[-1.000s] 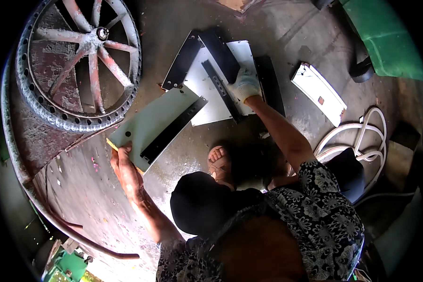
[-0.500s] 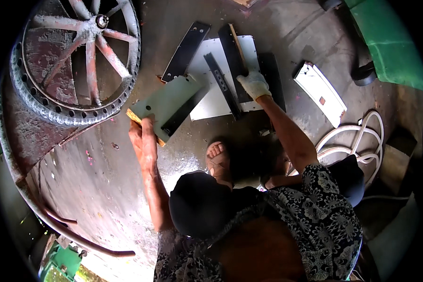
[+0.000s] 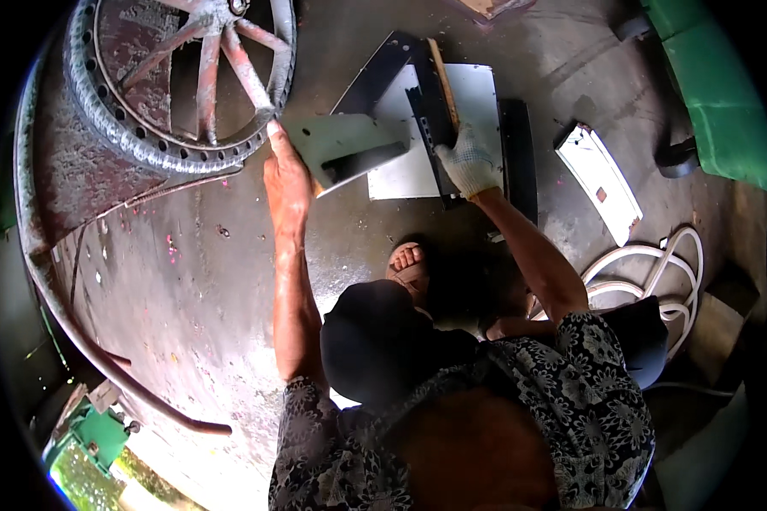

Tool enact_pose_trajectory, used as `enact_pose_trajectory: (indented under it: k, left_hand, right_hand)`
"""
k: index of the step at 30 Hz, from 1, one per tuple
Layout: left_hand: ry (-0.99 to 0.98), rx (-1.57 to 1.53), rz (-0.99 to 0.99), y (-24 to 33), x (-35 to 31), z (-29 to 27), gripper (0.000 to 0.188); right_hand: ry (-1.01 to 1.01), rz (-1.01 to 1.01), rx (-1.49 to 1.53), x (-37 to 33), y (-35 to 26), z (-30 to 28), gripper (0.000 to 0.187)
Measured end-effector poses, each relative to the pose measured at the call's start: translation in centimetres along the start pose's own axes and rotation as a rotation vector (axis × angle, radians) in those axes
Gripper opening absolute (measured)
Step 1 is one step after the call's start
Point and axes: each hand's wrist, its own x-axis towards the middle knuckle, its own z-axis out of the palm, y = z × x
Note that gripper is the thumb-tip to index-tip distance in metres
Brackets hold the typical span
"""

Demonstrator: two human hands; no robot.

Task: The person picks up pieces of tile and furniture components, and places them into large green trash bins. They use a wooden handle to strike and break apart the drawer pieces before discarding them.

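My bare left hand [image 3: 287, 183] grips the near left edge of a pale panel [image 3: 339, 140] with a dark strip along one side; it is raised off the floor and tilted. My right hand [image 3: 470, 162], in a white knit glove, is closed on the lower end of a slim wooden stick [image 3: 443, 81]; whatever lies under the palm is hidden. Beneath the right hand are a white board [image 3: 480, 89] and a black slotted bar [image 3: 426, 132]. A black panel [image 3: 382, 70] lies at the far left of the board, another black panel [image 3: 517, 153] at its right.
A large spoked metal wheel [image 3: 166, 157] rests at the far left, with a curved pipe [image 3: 102, 362] below it. To the right are a white metal piece [image 3: 601, 183], a coiled pale hose [image 3: 690, 255] and a green covering [image 3: 716, 102]. My sandalled foot [image 3: 407, 262] is close by.
My left hand has carried the pale panel up and to the right, turning it flatter. My right hand has shifted slightly, and the stick now leans differently. The whole view has moved a little.
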Motion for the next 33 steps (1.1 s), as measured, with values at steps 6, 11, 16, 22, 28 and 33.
enact_pose_trajectory:
  k: [6, 11, 16, 22, 28, 33]
  left_hand:
    - [0.077, 0.036, 0.191, -1.0, 1.6, 0.8, 0.088]
    - [-0.009, 0.025, 0.266, 1.8, 1.4, 2.6, 0.075]
    - [0.08, 0.035, 0.391, 1.5, 3.0, 4.0, 0.061]
    - [0.145, -0.072, 0.407, 2.8, 2.5, 6.8, 0.053]
    - [0.126, -0.068, 0.389, 4.1, 2.1, 8.8, 0.05]
    - [0.158, -0.073, 0.417, 3.6, 2.5, 9.2, 0.053]
  right_hand:
    - [-0.036, -0.272, 0.061, -4.3, -13.5, -10.2, 0.087]
    - [-0.119, -0.365, 0.106, -4.9, -15.7, -15.2, 0.084]
    - [-0.051, -0.353, 0.165, -7.3, -17.2, -17.1, 0.085]
    - [0.076, -0.283, 0.091, -10.2, -16.1, -17.0, 0.088]
    - [0.027, -0.315, -0.073, -11.2, -14.5, -15.2, 0.077]
    - [0.08, -0.257, -0.104, -11.1, -15.6, -17.8, 0.079]
